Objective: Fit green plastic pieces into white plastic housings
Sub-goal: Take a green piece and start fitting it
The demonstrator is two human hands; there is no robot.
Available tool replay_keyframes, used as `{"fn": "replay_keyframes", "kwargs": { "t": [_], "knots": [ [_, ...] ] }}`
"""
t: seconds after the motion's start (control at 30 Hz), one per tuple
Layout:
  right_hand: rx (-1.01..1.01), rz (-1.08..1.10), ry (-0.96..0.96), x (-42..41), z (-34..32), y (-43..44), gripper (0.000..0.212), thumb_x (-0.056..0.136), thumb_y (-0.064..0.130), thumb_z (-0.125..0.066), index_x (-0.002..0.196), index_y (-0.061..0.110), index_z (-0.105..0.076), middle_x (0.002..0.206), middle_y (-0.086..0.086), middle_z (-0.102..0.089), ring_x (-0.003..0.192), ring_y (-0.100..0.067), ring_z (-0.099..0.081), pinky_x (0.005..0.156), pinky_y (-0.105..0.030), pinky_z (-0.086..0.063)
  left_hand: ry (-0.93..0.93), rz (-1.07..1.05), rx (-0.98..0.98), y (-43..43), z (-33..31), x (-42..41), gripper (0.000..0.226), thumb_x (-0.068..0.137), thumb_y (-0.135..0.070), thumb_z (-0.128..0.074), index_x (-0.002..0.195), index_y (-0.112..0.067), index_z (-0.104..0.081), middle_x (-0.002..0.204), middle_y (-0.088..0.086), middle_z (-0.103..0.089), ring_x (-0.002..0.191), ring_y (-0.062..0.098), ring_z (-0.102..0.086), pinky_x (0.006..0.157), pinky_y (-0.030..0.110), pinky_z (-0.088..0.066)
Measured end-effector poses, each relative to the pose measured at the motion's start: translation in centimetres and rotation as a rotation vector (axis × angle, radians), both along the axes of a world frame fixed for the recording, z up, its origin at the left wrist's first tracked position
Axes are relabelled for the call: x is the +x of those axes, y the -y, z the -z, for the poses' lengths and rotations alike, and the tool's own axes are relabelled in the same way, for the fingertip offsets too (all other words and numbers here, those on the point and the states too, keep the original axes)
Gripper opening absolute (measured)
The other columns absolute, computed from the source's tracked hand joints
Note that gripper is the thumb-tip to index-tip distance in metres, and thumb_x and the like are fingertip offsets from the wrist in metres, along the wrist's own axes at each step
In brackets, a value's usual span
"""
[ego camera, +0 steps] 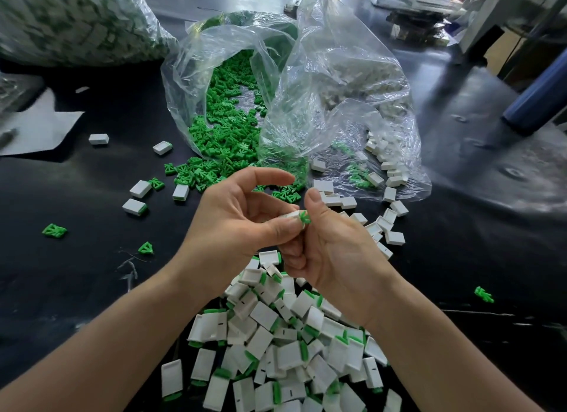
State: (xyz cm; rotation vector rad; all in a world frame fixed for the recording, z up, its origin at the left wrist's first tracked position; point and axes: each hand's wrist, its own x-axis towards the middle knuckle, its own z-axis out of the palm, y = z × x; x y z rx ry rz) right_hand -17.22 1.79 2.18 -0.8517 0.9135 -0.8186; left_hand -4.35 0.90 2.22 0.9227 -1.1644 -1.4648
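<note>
Finished pile [285, 350]: many white housings with green showing at one end lay heaped at the near edge of the worktop [76, 258], under both wrists.
Left hand [242, 218]: raised above the pile, thumb and fingers pinching one white housing [290, 215]; the forefinger arched free.
Right hand [334, 245]: just beside the left, thumb and curled fingers pinching a green piece [304, 218].
Pair in hand: the green piece met the housing's end and mostly stuck out, so it seemed not yet seated.
Loose housings [394, 238]: empty white shells lay scattered right of the hands, a few more to the left.
Green bag [227, 116]: an open clear bag mid-worktop spilled a large stock of green pieces.
White bag [362, 83]: beside it, towards the right edge, a clear bag held many white housings.
Far bag [70, 21]: a full, blurred bag of mixed green and white sat at the far-left corner.
Progress: a good batch looked done, with far more left.
</note>
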Motion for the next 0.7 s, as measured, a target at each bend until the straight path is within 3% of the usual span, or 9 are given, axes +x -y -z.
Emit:
{"fn": "replay_keyframes", "kwargs": {
  "t": [0.13,0.3,0.37,0.43,0.53,0.7],
  "knots": [
    [-0.018,-0.026,0.021,0.29,0.16,-0.16,0.079,0.073,0.048,-0.038,0.118,-0.016,-0.048,0.053,0.005,-0.035,0.053,-0.008,-0.031,0.052,-0.019,-0.029,-0.08,0.019,0.041,0.11,0.1,-0.01,0.047,0.053,-0.007,-0.071,0.098,-0.008,-0.058,0.062,0.01,-0.068,0.044,0.021,-0.06,0.044,0.029,-0.05],
    [-0.019,-0.034,0.069,0.31,0.21,-0.18,0.071,0.074,0.051,-0.037,0.115,-0.004,-0.055,0.057,0.005,-0.038,0.052,-0.006,-0.035,0.054,-0.019,-0.031,-0.098,0.033,0.031,0.21,0.01,0.13,0.051,0.052,-0.003,-0.075,0.1,-0.008,-0.058,0.063,0.01,-0.068,0.043,0.02,-0.059,0.043,0.028,-0.049],
    [-0.001,-0.047,0.082,0.2,0.13,-0.02,0.077,0.073,0.054,-0.035,0.119,-0.007,-0.051,0.057,0.004,-0.041,0.051,-0.006,-0.037,0.056,-0.021,-0.031,-0.102,0.031,0.029,0.19,-0.07,0.14,0.05,0.053,-0.004,-0.074,0.1,-0.008,-0.058,0.064,0.01,-0.068,0.043,0.021,-0.058,0.043,0.028,-0.049],
    [0.008,-0.041,0.105,0.11,0.04,0.03,0.071,0.073,0.053,-0.035,0.106,-0.006,-0.056,0.054,0.004,-0.045,0.049,-0.006,-0.04,0.055,-0.022,-0.031,-0.106,0.032,0.019,0.15,-0.13,0.14,0.049,0.053,-0.003,-0.074,0.1,-0.008,-0.059,0.064,0.01,-0.068,0.044,0.02,-0.059,0.043,0.029,-0.05],
    [-0.047,-0.005,0.068,0.04,-0.08,-0.03,0.041,0.074,0.05,-0.039,0.071,0.013,-0.055,0.053,0.005,-0.048,0.05,-0.007,-0.04,0.054,-0.022,-0.032,-0.093,0.034,-0.001,0.11,-0.2,0.26,0.041,0.059,-0.002,-0.074,0.098,-0.009,-0.061,0.068,0.01,-0.069,0.049,0.022,-0.061,0.048,0.031,-0.053],
    [-0.179,0.008,-0.2,-0.37,0.32,-0.02,0.045,0.071,0.058,-0.04,0.068,0.014,-0.053,0.054,0.008,-0.05,0.055,-0.008,-0.043,0.057,-0.023,-0.034,-0.064,0.041,-0.018,0.12,-0.33,0.22,0.034,0.063,0.003,-0.072,0.094,-0.007,-0.061,0.068,0.014,-0.069,0.048,0.027,-0.06,0.048,0.034,-0.053]
  ]
}}
